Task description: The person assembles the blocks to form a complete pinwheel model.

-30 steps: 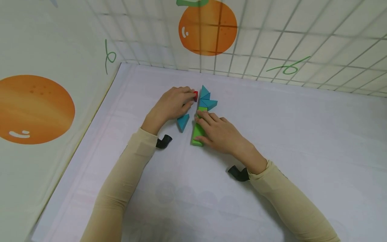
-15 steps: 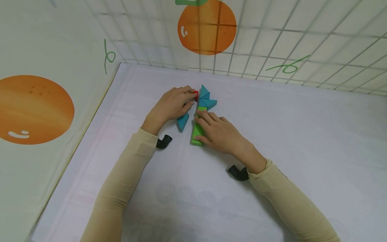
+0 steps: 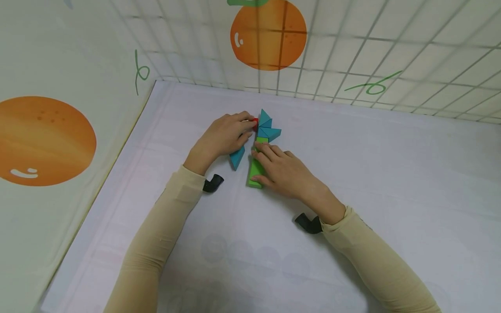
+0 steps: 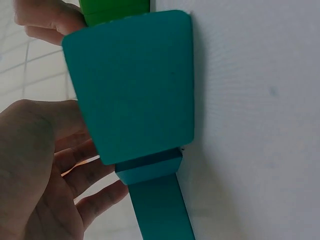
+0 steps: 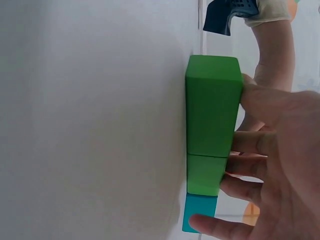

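Blue blocks (image 3: 265, 123) sit in a jagged fan on the white surface (image 3: 391, 187), right at the far end of a row of green blocks (image 5: 214, 115). Over that row lies the person's right hand (image 3: 285, 174), thumb and fingers extended and touching the green without curling round it; from its wrist I see one fingertip on the blue just past the green. Across from it, the left hand (image 3: 227, 132) has its fingertips on a red block (image 3: 256, 124), just beside the fan. Whether they pinch it or only press it, I cannot tell. Another blue block (image 3: 236, 158) lies apart from the row, partly under the left hand. Cream sleeves (image 3: 145, 248) cover both forearms, and a black curved piece (image 3: 213, 183) shows at the left wrist.
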Demonstrator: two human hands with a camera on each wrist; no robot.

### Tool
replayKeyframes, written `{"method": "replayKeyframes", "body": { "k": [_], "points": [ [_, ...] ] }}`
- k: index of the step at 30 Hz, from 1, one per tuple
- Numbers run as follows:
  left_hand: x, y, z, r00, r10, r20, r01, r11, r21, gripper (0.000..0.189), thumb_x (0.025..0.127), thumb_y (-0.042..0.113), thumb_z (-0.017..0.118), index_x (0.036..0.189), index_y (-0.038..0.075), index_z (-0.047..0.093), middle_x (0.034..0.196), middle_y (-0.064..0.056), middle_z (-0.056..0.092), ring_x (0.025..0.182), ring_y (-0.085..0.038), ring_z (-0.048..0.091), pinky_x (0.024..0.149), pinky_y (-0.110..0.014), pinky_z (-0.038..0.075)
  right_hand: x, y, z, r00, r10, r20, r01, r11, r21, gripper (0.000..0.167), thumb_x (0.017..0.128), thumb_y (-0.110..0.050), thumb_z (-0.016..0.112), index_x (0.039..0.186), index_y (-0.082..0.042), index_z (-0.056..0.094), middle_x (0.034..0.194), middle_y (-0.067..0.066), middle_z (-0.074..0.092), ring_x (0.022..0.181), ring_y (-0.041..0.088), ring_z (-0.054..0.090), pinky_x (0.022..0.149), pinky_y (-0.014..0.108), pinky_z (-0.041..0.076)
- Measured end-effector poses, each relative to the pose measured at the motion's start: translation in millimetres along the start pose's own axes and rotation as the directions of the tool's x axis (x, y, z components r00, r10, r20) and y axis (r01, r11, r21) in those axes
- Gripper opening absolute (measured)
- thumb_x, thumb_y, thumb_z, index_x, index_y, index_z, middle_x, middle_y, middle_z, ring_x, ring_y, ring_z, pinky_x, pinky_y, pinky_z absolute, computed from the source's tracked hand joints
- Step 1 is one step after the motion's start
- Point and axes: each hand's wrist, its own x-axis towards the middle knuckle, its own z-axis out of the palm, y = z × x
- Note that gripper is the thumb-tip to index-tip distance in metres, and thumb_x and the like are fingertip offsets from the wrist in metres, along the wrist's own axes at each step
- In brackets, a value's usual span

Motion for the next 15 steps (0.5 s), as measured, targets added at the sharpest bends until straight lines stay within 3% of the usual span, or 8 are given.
{"method": "replayKeyframes", "body": {
  "k": [7,15],
  "points": [
    [0.1,2.6,-0.6,1.000,-0.009,0.021,0.008,1.000,0.010,0.041,0.101,0.021,0.053,0.140,0.011,0.055,0.139,-0.001,0.054,0.103,-0.028,0.064,0.091,-0.038,0.052,0.2,1.0,1.1,1.000,-0.001,0.009,0.001,1.000,0.003,0.063,0.098,-0.047,0.053,0.145,-0.006,0.043,0.154,0.010,0.035,0.139,0.027,0.038,0.091,0.049,0.052],
    [0.5,3.8,-1.0,1.000,-0.004,0.031,0.003,0.999,0.032,0.041,0.101,0.021,0.052,0.141,0.011,0.054,0.140,-0.003,0.053,0.111,-0.029,0.061,0.096,-0.039,0.050,-0.7,1.2,0.9,1.000,-0.004,0.005,0.004,1.000,0.007,0.063,0.098,-0.047,0.053,0.145,-0.006,0.043,0.154,0.010,0.034,0.139,0.028,0.037,0.091,0.050,0.051]
  ]
}}
